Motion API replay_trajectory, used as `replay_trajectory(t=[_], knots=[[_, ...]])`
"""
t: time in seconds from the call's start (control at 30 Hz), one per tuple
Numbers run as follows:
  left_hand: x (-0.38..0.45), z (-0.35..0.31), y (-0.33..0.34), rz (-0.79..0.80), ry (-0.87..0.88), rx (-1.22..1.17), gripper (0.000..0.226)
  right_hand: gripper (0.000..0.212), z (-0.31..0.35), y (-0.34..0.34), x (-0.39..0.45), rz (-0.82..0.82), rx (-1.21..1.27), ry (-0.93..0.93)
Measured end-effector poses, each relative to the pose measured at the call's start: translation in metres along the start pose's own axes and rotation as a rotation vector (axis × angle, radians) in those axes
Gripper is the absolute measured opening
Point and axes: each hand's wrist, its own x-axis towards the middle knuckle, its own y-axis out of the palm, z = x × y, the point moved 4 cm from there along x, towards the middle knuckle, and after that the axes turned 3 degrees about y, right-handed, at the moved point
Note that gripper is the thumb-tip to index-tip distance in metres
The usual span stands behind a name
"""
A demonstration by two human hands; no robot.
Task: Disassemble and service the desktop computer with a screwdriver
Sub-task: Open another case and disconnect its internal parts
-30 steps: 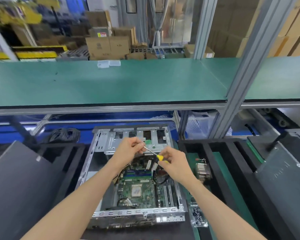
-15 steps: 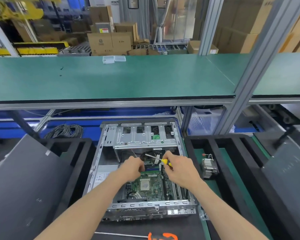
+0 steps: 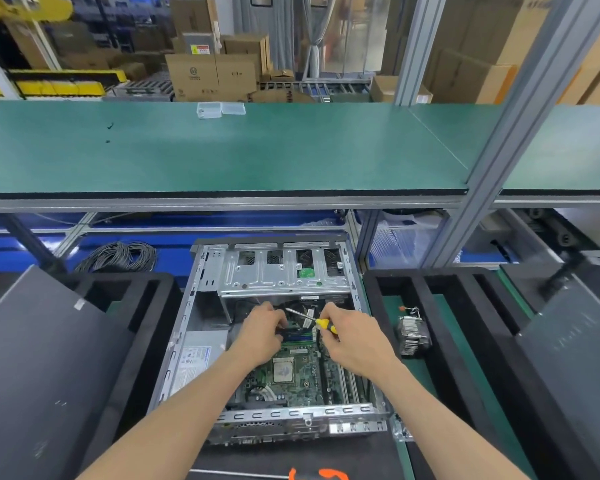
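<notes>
Cardboard boxes (image 3: 215, 76) were stacked behind a long green shelf (image 3: 222, 150), and below it, on the lower bench, the desktop computer (image 3: 284, 341) lay open between two black foam trays (image 3: 430, 306), its cover off and the motherboard (image 3: 291, 372) exposed with its bare processor in the middle. A finned heatsink (image 3: 413, 332) sat in the tray to the right, well apart from the board, which I took as a sign that the cooler was already out. From where I watched, both arms reached into the case near the silver drive cage (image 3: 281, 271). My right hand (image 3: 354, 341) was curled around a small yellow-handled screwdriver (image 3: 312, 320), whose shaft slanted up and to the left, the tip pointing above the memory slots rather than seated on any screw I could make out. My left hand (image 3: 260, 332) had its fingers bent down at the near end of the blue memory module (image 3: 298, 336); whether they were pinching it or only pressing a latch, I could not tell. I judged the step in hand to be freeing the memory, with much of the teardown yet to do. The next move seemed to call for releasing the clips at both ends and pulling the stick straight up, keeping the screwdriver's tip clear of the board. A second tool with an orange handle (image 3: 319, 474) lay at the bench's near edge.
</notes>
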Motion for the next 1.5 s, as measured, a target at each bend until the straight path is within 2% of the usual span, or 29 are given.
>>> replay_trajectory(t=[0.1, 0.23, 0.37, 0.43, 0.53, 0.6, 0.63, 0.7, 0.73, 0.87, 0.93, 1.07, 1.2, 1.3, 1.5], knots=[[0.003, -0.005, 0.004, -0.019, 0.072, -0.045, 0.026, 0.006, 0.000, 0.000, 0.001, -0.002, 0.014, 0.009], [0.005, -0.004, 0.008, -0.003, 0.065, -0.206, 0.031, 0.006, 0.000, -0.002, 0.000, -0.031, 0.072, 0.023], [0.004, -0.004, 0.017, 0.190, 0.086, -0.040, 0.048, 0.006, 0.000, -0.003, -0.001, -0.041, 0.091, 0.035], [0.005, -0.006, 0.018, 0.222, 0.106, -0.021, 0.052, 0.006, 0.000, -0.003, -0.001, -0.039, 0.092, 0.039], [0.005, -0.008, 0.010, 0.143, 0.118, -0.053, 0.045, 0.007, 0.001, -0.003, -0.001, -0.038, 0.090, 0.036], [0.005, -0.006, 0.001, 0.040, 0.134, -0.099, 0.022, 0.009, 0.001, -0.003, -0.002, -0.040, 0.090, 0.032], [0.005, -0.005, -0.003, -0.003, 0.132, -0.132, 0.018, 0.009, 0.001, -0.003, -0.002, -0.040, 0.088, 0.032], [0.004, -0.003, -0.008, -0.086, 0.105, -0.171, 0.038, 0.010, 0.001, -0.003, -0.001, -0.036, 0.083, 0.036], [0.004, -0.002, -0.010, -0.115, 0.086, -0.185, 0.038, 0.009, 0.000, -0.003, -0.001, -0.034, 0.081, 0.040], [0.001, -0.003, -0.015, -0.187, 0.064, -0.223, 0.011, 0.009, 0.000, -0.003, -0.001, -0.028, 0.088, 0.051], [0.002, -0.005, -0.015, -0.198, 0.089, -0.259, 0.011, 0.008, -0.001, -0.002, 0.000, -0.026, 0.099, 0.054], [0.004, -0.006, -0.012, -0.153, 0.094, -0.372, 0.015, 0.009, -0.002, -0.003, 0.000, -0.039, 0.118, 0.054], [0.004, -0.014, -0.001, 0.028, 0.091, -0.310, 0.034, 0.008, -0.003, -0.003, 0.000, -0.048, 0.136, 0.060], [0.005, -0.022, 0.005, 0.070, 0.099, -0.222, 0.023, 0.007, -0.004, -0.003, 0.000, -0.062, 0.141, 0.050], [-0.001, -0.025, 0.010, 0.048, 0.083, -0.312, 0.010, 0.009, -0.005, -0.001, 0.002, -0.072, 0.143, 0.040]])
